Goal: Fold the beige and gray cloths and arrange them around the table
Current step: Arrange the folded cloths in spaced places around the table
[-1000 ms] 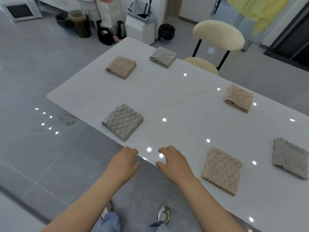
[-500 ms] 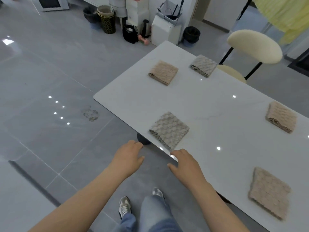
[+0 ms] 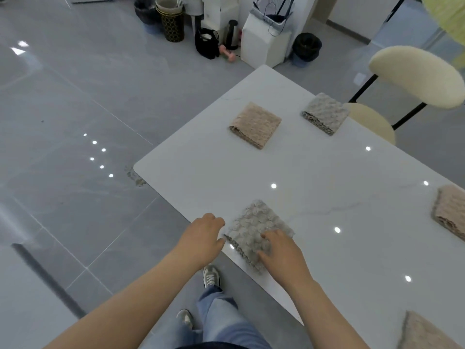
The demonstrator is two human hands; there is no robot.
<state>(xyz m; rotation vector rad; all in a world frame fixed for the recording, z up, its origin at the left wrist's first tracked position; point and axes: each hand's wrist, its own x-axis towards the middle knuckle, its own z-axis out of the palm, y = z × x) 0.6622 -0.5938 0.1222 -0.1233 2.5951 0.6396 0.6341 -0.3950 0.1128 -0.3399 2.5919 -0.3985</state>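
On the long white table (image 3: 327, 167), with a cream chair (image 3: 415, 74) drawn up at its far side, we see folded cloths set out near the edges: a far beige cloth (image 3: 255, 124) and a far gray cloth (image 3: 325, 113) at the end, and a right beige cloth (image 3: 450, 212) cut off by the frame. At the near edge lies the near gray cloth (image 3: 254, 230), a thick waffle-textured square. We judge it soft, light and limp. It may slide on the glossy top or fall open unless it is taken by its stacked edges or pressed flat. Our right hand (image 3: 281, 250) rests on it with relaxed fingers and pinches nothing. Our left hand (image 3: 203, 238) hovers empty and loose just beside its left corner. Nothing stands between hands and cloth.
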